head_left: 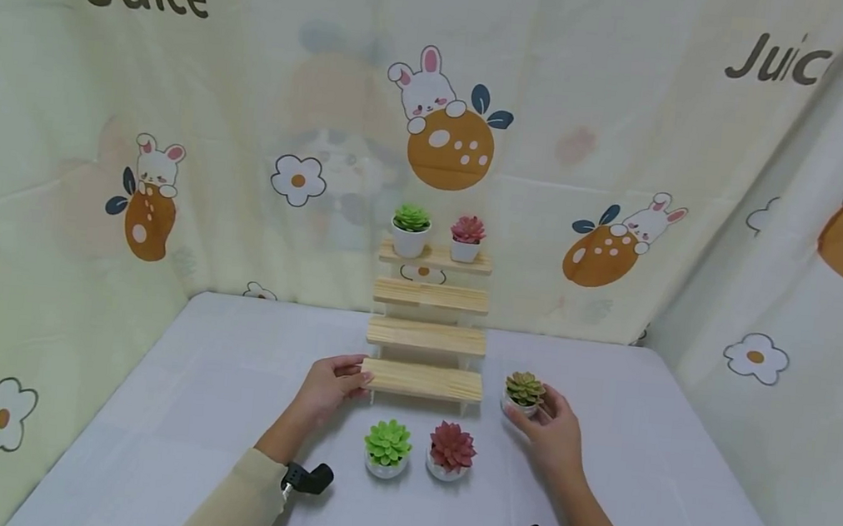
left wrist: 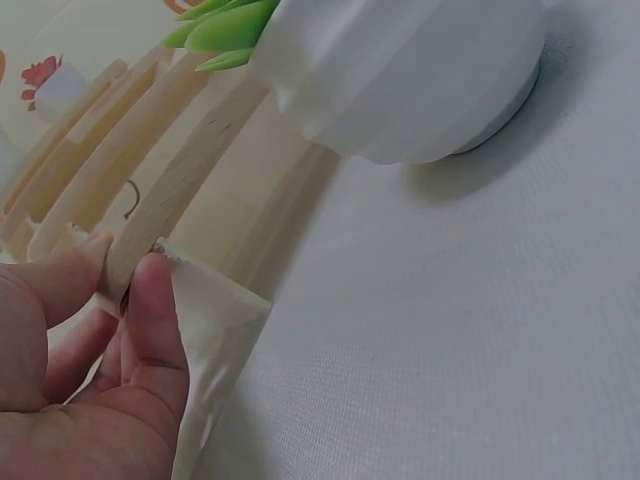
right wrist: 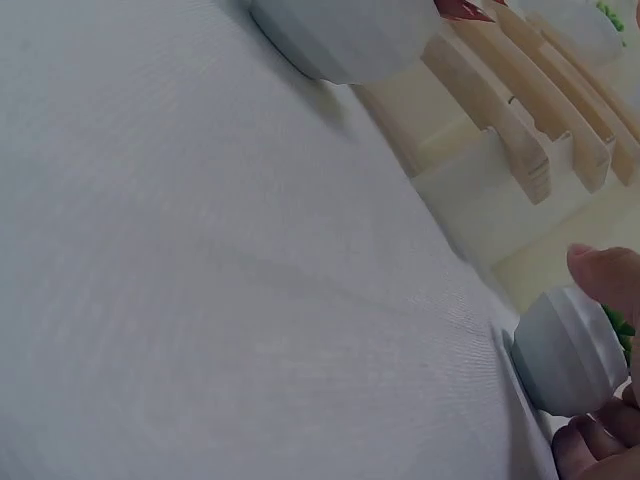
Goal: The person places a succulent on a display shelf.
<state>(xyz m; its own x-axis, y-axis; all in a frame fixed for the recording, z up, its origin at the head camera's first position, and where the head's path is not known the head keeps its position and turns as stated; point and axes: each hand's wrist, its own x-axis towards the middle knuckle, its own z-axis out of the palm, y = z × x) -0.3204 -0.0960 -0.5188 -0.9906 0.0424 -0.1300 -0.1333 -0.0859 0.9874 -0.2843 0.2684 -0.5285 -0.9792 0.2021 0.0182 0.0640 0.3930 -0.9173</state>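
A wooden tiered stand (head_left: 426,336) with several steps stands at the back of the table. My left hand (head_left: 331,385) pinches the left end of its lowest step between thumb and fingers, as the left wrist view shows closely. Right of the stand, my right hand (head_left: 553,433) holds an olive-green potted succulent (head_left: 525,389) by its white pot (right wrist: 568,350), thumb and fingers on either side. The pot sits at the tabletop; whether its base fully touches cannot be seen. In front of the stand are a bright green succulent (head_left: 387,445) and a dark red succulent (head_left: 452,449), both in white pots.
On the top step stand a green potted succulent (head_left: 410,227) and a pink one (head_left: 466,237). The white-covered table (head_left: 231,380) meets a printed curtain (head_left: 257,73) behind and at the sides. Each wrist wears a small black camera (head_left: 308,479).
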